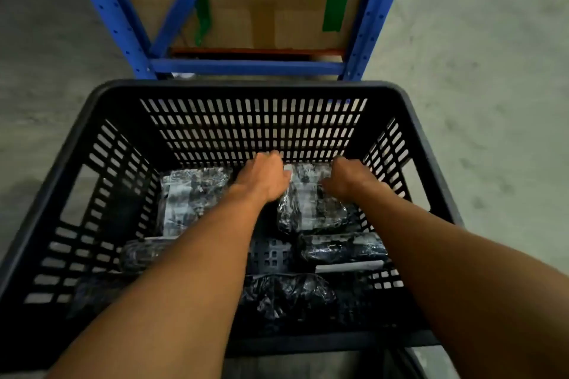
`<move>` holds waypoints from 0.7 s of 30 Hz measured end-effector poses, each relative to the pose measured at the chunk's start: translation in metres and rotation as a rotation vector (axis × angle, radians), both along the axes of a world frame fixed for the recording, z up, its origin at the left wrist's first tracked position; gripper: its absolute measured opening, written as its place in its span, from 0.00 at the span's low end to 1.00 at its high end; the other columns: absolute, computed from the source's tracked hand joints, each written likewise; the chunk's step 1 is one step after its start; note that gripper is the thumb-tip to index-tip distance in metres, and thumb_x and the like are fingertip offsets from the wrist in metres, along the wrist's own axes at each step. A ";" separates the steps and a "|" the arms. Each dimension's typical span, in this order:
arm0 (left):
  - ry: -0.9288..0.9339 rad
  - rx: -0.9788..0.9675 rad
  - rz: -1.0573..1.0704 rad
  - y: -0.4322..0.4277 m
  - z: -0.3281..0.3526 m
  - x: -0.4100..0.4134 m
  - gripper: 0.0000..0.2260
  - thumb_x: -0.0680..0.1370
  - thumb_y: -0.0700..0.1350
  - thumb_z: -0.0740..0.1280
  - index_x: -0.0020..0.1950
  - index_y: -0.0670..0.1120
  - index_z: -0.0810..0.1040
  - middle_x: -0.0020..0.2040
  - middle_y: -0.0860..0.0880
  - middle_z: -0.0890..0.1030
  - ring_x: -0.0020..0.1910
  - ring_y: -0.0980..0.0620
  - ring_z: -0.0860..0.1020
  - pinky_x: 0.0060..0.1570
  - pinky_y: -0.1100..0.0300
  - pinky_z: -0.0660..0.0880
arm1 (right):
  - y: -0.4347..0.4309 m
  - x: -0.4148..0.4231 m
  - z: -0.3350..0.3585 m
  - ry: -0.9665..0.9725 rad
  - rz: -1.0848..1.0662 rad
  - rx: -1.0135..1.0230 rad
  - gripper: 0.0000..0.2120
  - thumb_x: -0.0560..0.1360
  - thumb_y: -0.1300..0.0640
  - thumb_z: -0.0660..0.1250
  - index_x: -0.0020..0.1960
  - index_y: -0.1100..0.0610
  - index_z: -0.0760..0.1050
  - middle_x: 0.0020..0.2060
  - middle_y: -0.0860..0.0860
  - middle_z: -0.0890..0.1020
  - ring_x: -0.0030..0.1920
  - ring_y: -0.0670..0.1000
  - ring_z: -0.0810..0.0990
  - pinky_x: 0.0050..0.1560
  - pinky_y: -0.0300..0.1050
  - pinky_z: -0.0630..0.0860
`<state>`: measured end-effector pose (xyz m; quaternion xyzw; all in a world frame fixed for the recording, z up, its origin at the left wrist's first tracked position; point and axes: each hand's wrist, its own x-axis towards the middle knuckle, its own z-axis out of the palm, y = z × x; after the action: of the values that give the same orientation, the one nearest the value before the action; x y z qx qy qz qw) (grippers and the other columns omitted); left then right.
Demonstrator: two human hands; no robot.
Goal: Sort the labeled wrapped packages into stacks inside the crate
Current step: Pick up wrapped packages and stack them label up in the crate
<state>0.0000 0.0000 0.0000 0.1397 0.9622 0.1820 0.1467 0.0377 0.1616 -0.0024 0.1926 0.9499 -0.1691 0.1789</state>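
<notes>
A black slotted crate [252,89] stands in front of me with several dark, clear-wrapped packages on its floor. Both my arms reach deep inside. My left hand [264,177] and my right hand [351,178] grip the two far corners of one wrapped package [309,203] with a white label, lying at the back right of the crate. Another labeled package [191,194] lies at the back left. More packages lie at the right [341,248], the front middle [286,292] and the left [138,252], partly hidden by my forearms.
A blue metal rack [246,66] stands just behind the crate, holding a cardboard box [264,0] with green tape strips. Grey concrete floor [480,77] lies on both sides. A patch of the crate's bare floor [271,255] shows between the packages.
</notes>
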 end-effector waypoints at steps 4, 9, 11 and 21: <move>-0.320 0.047 0.188 0.008 -0.021 -0.002 0.23 0.77 0.53 0.68 0.65 0.39 0.71 0.62 0.40 0.77 0.53 0.44 0.77 0.54 0.52 0.74 | 0.010 -0.004 -0.020 -0.151 -0.167 -0.124 0.29 0.74 0.48 0.70 0.68 0.62 0.66 0.62 0.60 0.76 0.60 0.60 0.77 0.57 0.50 0.74; -0.511 0.140 0.328 0.012 -0.038 -0.001 0.43 0.74 0.53 0.71 0.78 0.38 0.49 0.76 0.39 0.64 0.69 0.38 0.70 0.64 0.44 0.72 | 0.017 -0.004 -0.039 -0.237 -0.200 -0.299 0.23 0.74 0.49 0.71 0.61 0.65 0.74 0.56 0.60 0.81 0.50 0.57 0.82 0.44 0.45 0.77; -0.533 0.101 0.325 0.013 -0.042 0.001 0.35 0.75 0.55 0.70 0.73 0.38 0.61 0.74 0.40 0.66 0.64 0.41 0.73 0.61 0.46 0.75 | 0.018 -0.005 -0.039 -0.250 -0.263 -0.368 0.21 0.74 0.52 0.72 0.58 0.65 0.73 0.45 0.59 0.82 0.35 0.53 0.80 0.33 0.44 0.78; -0.688 0.290 0.407 -0.016 -0.007 -0.003 0.29 0.72 0.47 0.73 0.69 0.43 0.67 0.69 0.39 0.72 0.61 0.40 0.76 0.46 0.49 0.79 | 0.015 0.003 -0.006 -0.267 -0.452 -0.762 0.07 0.74 0.55 0.67 0.45 0.60 0.74 0.36 0.54 0.78 0.33 0.51 0.76 0.35 0.45 0.75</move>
<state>-0.0029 -0.0163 -0.0068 -0.1027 0.8294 0.3770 0.3994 0.0411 0.1766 -0.0079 0.3355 0.7229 -0.5146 0.3164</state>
